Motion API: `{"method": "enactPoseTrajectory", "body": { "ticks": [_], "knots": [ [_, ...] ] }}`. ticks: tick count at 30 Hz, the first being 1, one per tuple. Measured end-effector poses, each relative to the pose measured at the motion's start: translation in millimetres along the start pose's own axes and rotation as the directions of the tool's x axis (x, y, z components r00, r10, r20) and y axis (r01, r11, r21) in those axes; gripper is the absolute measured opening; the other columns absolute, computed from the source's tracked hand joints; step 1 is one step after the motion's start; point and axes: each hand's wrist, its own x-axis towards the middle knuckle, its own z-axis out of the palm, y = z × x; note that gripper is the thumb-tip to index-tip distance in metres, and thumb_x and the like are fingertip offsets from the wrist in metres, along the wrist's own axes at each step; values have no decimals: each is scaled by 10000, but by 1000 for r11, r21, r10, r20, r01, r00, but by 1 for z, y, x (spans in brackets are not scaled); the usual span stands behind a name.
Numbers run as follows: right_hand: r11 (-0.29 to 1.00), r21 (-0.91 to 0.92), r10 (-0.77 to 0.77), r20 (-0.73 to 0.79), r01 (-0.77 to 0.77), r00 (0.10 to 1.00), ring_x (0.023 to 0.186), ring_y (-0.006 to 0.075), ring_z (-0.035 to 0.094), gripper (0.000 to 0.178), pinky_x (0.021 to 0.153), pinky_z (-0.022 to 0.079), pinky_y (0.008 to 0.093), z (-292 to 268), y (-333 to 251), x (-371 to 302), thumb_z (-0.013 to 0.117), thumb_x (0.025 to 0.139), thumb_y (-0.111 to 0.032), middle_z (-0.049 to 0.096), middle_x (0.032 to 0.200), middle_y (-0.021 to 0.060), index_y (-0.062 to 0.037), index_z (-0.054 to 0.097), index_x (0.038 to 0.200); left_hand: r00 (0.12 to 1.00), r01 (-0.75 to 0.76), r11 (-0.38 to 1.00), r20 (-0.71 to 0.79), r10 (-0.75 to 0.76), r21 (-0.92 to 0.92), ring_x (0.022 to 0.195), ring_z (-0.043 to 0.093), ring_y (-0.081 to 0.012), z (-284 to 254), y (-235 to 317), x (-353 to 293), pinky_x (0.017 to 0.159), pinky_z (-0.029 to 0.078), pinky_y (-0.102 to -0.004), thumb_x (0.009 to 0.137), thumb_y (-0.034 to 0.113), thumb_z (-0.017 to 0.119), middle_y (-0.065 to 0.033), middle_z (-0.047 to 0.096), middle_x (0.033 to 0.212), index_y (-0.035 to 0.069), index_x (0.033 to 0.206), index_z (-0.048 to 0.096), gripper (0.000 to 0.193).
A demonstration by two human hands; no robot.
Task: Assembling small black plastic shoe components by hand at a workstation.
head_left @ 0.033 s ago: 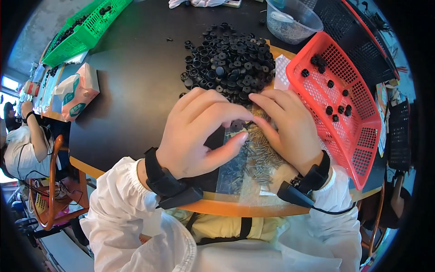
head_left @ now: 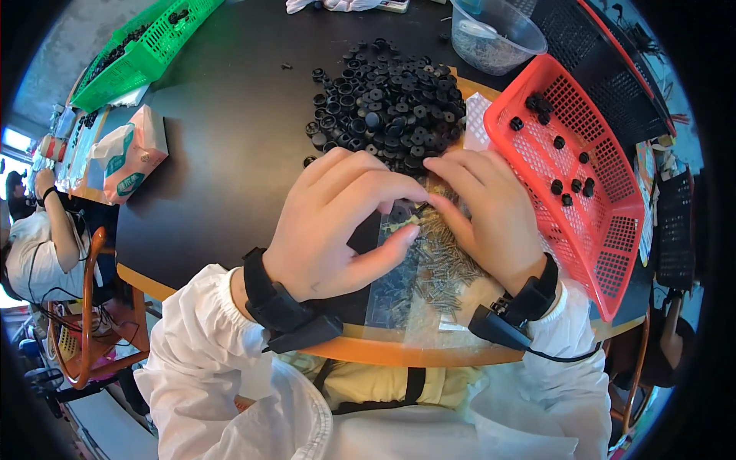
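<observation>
Over the front of the table, my left hand (head_left: 330,222) and my right hand (head_left: 494,211) meet at the fingertips. My left fingers curl inward with the thumb below them. A small dark piece (head_left: 421,208) shows by the left index tip and right thumb; its kind cannot be made out. My right thumb and index finger bend toward it, the other fingers partly hidden. Right behind the hands lies a heap of round black plastic caps (head_left: 383,107). Under and between the hands, many small metal screws (head_left: 445,268) lie on a clear plastic bag (head_left: 387,303).
A red perforated basket (head_left: 594,261) with several black knobs stands at the right. Behind it are a clear tub (head_left: 498,38) of small metal pieces and black baskets (head_left: 606,69). A tissue pack (head_left: 134,157) and green basket (head_left: 146,65) stand left. Another person (head_left: 46,245) sits far left.
The small dark piece between my fingertips shows slightly more. My hands have barely moved otherwise.
</observation>
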Motion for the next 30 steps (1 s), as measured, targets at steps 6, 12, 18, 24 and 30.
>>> {"method": "enactPoseTrajectory", "body": {
  "ticks": [6,12,18,24,30],
  "knots": [
    [998,51,-34,5,34,999,895,301,586,251,793,480,385,4,7,-3,699,768,-57,618,936,98,-37,623,1006,988,-8,996,153,-6,92,751,541,-216,6,-7,-7,687,427,-320,683,57,774,-12,573,840,123,869,688,215],
    [984,177,39,-63,-28,997,909,303,596,251,793,489,388,7,6,-4,691,765,-31,627,927,104,-45,636,1009,983,18,987,179,-47,157,774,536,-195,9,-9,-7,672,430,-318,637,154,820,7,556,841,149,852,716,239],
    [960,267,109,-84,-83,990,881,304,615,268,784,502,378,7,5,-9,695,762,-8,649,942,106,-47,653,1024,973,-62,989,230,30,133,771,535,-192,17,-10,-5,673,438,-317,638,183,811,21,561,828,158,830,722,213],
    [947,317,74,-52,-53,996,846,260,634,376,736,519,339,-4,9,-18,713,750,-2,657,935,102,-62,640,1114,960,-185,962,247,133,202,795,563,-193,24,-11,-3,635,461,-310,659,177,770,27,595,842,162,846,706,198],
    [846,501,229,-30,-184,973,827,221,637,388,722,512,319,1,5,-19,740,728,-8,650,928,78,-56,618,1094,940,-286,929,258,224,234,820,594,-199,31,-13,0,645,487,-304,672,168,738,15,615,892,127,860,656,209]
  ]
}}
